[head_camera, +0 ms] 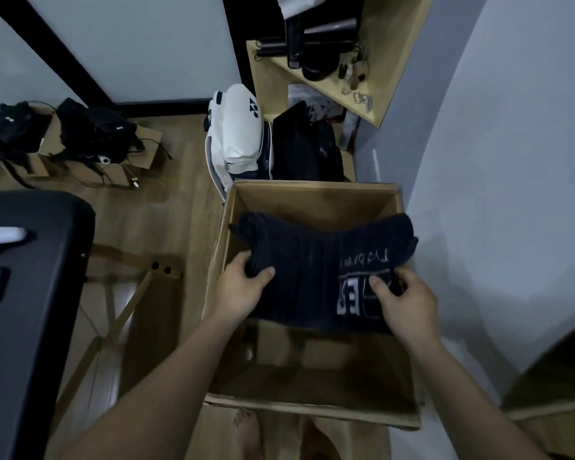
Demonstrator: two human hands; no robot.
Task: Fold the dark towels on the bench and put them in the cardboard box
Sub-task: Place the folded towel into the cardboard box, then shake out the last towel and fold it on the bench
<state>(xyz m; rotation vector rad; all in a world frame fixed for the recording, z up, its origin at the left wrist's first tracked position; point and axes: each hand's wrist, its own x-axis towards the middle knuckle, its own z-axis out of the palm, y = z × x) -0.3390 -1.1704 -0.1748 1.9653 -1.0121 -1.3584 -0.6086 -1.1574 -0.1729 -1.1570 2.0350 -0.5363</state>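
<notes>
From the head view, we hold the folded dark towel [322, 260] over the open cardboard box [312, 194], left hand [243, 287] and right hand [402, 300] each pinching a near corner. We should lower it level so the fold keeps. The box bottom is dim; the dark surface [30, 293] is cut off at the left.

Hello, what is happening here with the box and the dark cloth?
A person is holding a folded dark towel with both hands over an open cardboard box on the floor. The left hand grips its left edge and the right hand grips its right edge, near some white lettering. The towel is not yet lying on the bottom of the box.
</notes>
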